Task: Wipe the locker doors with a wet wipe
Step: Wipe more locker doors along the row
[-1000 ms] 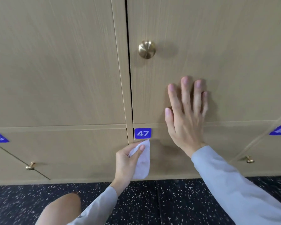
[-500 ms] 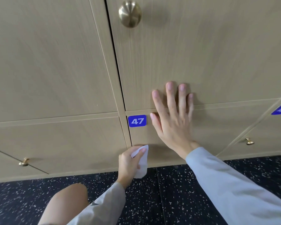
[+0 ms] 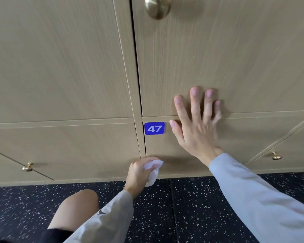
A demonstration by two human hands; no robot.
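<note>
My left hand (image 3: 138,173) grips a crumpled white wet wipe (image 3: 153,170) against the lower left corner of the low locker door (image 3: 235,148) that carries the blue 47 label (image 3: 154,128). My right hand (image 3: 196,125) lies flat with spread fingers across the seam between that door and the tall upper locker door (image 3: 218,58). The upper door has a round brass knob (image 3: 157,7) at its top left.
More beige locker doors stand to the left (image 3: 60,58) and lower left, with small brass knobs (image 3: 27,167) (image 3: 276,156). A dark speckled floor (image 3: 182,207) runs below the lockers. My bare knee (image 3: 77,206) is close to the lockers at the bottom left.
My left hand has slid the wipe down door 47 from beside the label to the lower corner. My right hand has moved slightly down the doors, and the view has moved closer.
</note>
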